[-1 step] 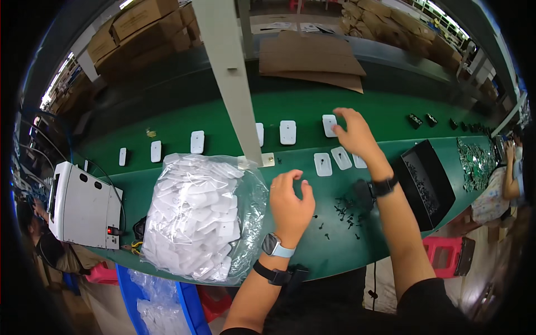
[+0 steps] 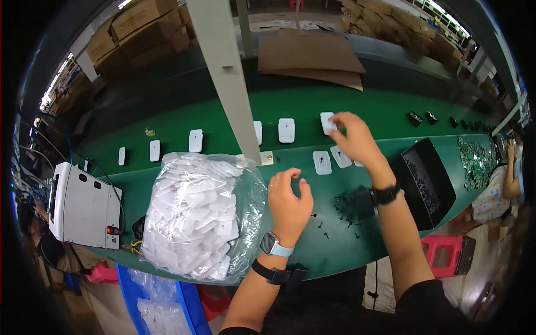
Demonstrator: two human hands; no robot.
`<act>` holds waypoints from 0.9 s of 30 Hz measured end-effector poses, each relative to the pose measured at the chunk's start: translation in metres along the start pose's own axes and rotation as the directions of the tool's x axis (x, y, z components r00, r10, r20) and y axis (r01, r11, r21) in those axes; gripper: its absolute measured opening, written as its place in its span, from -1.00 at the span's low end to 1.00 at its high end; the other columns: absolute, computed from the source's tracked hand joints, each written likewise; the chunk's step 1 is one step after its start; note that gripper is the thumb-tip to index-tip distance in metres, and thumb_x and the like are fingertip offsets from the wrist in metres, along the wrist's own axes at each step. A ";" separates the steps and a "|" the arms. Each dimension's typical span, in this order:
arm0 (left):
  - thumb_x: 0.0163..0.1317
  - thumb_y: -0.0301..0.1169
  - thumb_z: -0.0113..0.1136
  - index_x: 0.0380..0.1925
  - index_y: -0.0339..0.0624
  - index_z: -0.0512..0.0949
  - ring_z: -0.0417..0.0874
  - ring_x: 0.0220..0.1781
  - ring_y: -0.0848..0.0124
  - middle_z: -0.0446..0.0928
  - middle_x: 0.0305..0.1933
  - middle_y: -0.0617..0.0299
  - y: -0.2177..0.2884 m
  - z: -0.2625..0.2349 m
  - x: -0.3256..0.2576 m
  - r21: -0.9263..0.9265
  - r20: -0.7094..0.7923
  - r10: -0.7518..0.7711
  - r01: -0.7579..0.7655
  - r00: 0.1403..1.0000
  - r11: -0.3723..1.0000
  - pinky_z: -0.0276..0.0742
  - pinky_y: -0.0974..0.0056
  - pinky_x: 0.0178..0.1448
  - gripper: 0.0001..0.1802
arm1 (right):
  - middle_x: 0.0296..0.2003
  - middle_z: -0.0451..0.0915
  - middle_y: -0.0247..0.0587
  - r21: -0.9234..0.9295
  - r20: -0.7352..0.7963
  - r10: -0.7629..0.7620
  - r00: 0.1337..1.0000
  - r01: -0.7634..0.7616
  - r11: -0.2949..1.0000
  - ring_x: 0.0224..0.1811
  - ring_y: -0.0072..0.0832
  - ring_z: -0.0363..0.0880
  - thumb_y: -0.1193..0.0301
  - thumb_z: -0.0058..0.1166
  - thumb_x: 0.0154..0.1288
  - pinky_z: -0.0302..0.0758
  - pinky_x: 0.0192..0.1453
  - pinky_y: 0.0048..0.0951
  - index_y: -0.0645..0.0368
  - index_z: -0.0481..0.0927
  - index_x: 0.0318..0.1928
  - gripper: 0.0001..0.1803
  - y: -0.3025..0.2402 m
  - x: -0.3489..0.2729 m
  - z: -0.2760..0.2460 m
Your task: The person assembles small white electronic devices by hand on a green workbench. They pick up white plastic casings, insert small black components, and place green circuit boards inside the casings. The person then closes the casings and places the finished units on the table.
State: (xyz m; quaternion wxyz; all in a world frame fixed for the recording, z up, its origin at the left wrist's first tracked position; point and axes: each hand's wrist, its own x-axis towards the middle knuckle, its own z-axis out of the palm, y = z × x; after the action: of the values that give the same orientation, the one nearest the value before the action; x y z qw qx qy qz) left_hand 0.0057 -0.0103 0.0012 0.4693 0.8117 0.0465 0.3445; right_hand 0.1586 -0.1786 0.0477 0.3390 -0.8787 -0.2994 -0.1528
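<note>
My right hand reaches to a white plastic case on the green belt. Its thumb and forefinger are apart at the case's right edge; whether they touch it is hard to see. My left hand hovers over the bench beside the bag, fingers loosely curled, thumb apart, nothing held. Between the hands and the belt lie flat white covers with small dark parts on them; one is partly behind my right forearm. Small black pieces are scattered below. A clear bag of white covers lies left of my left hand.
More white cases stand along the belt, with small black units farther right. A pale post rises behind the bag. A black box of small parts, a pile of green boards and a white machine flank the workspace.
The whole view shifts very slightly. My right hand sits marginally lower and farther right against the case, uncovering a little more of its edge; my left hand keeps its pose.
</note>
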 end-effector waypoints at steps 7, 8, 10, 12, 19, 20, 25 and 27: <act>0.17 -0.61 0.26 -0.22 -0.29 0.61 0.65 -0.22 0.24 0.63 -0.28 0.11 -0.004 -0.003 0.006 0.001 -0.058 0.004 -0.004 0.998 1.000 0.53 0.23 -0.09 -0.84 | -0.45 0.67 -0.09 0.313 0.576 -0.201 0.792 0.014 0.950 -0.43 -0.17 0.65 0.49 0.19 0.06 0.57 -0.29 -0.27 0.26 0.65 -0.40 -0.90 -0.056 -0.070 -0.004; 0.18 -0.61 0.26 -0.24 -0.29 0.61 0.65 -0.24 0.29 0.63 -0.29 0.12 -0.005 -0.001 0.009 -0.010 -0.091 0.022 -0.024 0.996 1.000 0.52 0.26 -0.12 -0.86 | -0.45 0.67 -0.09 0.307 0.604 -0.190 0.774 -0.005 0.952 -0.41 -0.15 0.66 0.48 0.20 0.04 0.58 -0.28 -0.24 0.26 0.65 -0.40 -0.89 -0.054 -0.074 -0.003; 0.19 -0.60 0.26 -0.25 -0.29 0.62 0.65 -0.24 0.30 0.64 -0.29 0.13 -0.001 -0.005 0.007 0.036 -0.076 -0.021 0.024 0.997 0.999 0.52 0.26 -0.13 -0.87 | -0.44 0.67 -0.08 0.263 0.631 -0.204 0.749 0.042 0.964 -0.34 -0.08 0.67 0.45 0.21 -0.03 0.58 -0.23 -0.13 0.23 0.66 -0.42 -0.87 -0.056 -0.077 0.000; 0.19 -0.58 0.27 -0.25 -0.28 0.63 0.65 -0.24 0.32 0.64 -0.30 0.16 0.005 -0.012 0.008 0.080 -0.032 -0.036 0.038 0.999 0.996 0.51 0.27 -0.14 -0.88 | -0.44 0.67 -0.07 0.290 0.593 -0.290 0.751 0.138 0.947 -0.31 -0.07 0.67 0.45 0.21 -0.05 0.58 -0.21 -0.11 0.22 0.65 -0.42 -0.86 -0.058 -0.078 0.004; 0.12 -0.52 0.35 -0.27 -0.26 0.60 0.63 -0.19 0.05 0.62 -0.31 0.04 0.038 -0.110 -0.025 0.682 0.198 -0.078 -0.080 0.977 0.727 0.52 0.06 -0.08 -0.82 | -0.44 0.67 -0.02 0.225 0.543 -0.326 0.774 0.240 0.944 -0.32 -0.03 0.66 0.49 0.20 -0.09 0.58 -0.24 -0.07 0.21 0.65 -0.50 -0.92 -0.052 -0.092 0.015; 0.11 -0.52 0.35 -0.27 -0.25 0.60 0.62 -0.18 0.03 0.62 -0.30 0.04 0.034 -0.122 -0.031 0.721 0.200 -0.065 -0.102 0.978 0.685 0.52 0.05 -0.06 -0.82 | -0.46 0.66 -0.02 0.200 0.547 -0.322 0.773 0.253 0.947 -0.35 -0.02 0.66 0.50 0.19 -0.10 0.58 -0.26 -0.07 0.21 0.65 -0.51 -0.93 -0.051 -0.094 0.016; 0.11 -0.49 0.35 -0.24 -0.25 0.62 0.59 -0.14 -0.03 0.60 -0.27 0.02 0.016 -0.145 -0.039 0.811 0.184 -0.012 -0.145 0.983 0.567 0.49 0.00 -0.03 -0.80 | -0.43 0.66 -0.16 0.089 0.637 -0.259 0.726 0.264 0.960 -0.36 -0.09 0.64 0.45 0.14 0.01 0.58 -0.25 -0.10 0.16 0.66 -0.47 -0.92 -0.052 -0.091 0.014; 0.14 -0.50 0.30 -0.21 -0.26 0.62 0.59 -0.14 -0.06 0.59 -0.23 -0.01 0.013 -0.139 -0.029 0.822 0.165 -0.007 -0.133 0.986 0.553 0.49 -0.02 -0.02 -0.80 | -0.44 0.67 -0.15 0.102 0.646 -0.228 0.729 0.214 0.972 -0.37 -0.08 0.64 0.46 0.14 0.01 0.58 -0.26 -0.10 0.17 0.66 -0.47 -0.92 -0.051 -0.090 0.015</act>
State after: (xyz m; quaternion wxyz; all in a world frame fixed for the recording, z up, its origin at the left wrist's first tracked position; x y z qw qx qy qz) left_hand -0.1035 0.0722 0.0411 0.0206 0.9613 0.1390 0.2371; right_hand 0.0579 -0.1761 0.0207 0.2018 -0.8310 -0.5025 0.1271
